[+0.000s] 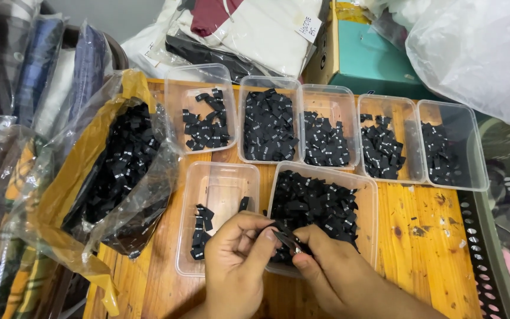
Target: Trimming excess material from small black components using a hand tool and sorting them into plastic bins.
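Hands meet low in the middle: left hand and right hand both pinching one small black fabric label between fingertips, right over the near edge of a clear tray heaped with the same labels. Another tray, nearly empty, sits just left on the wooden table.

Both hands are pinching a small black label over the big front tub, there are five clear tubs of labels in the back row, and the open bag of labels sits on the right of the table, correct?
Not quite. The head view shows the bag of labels on the left of the table, not the right. The rest stands: left hand and right hand pinch a black label over the front tub, five tubs behind.
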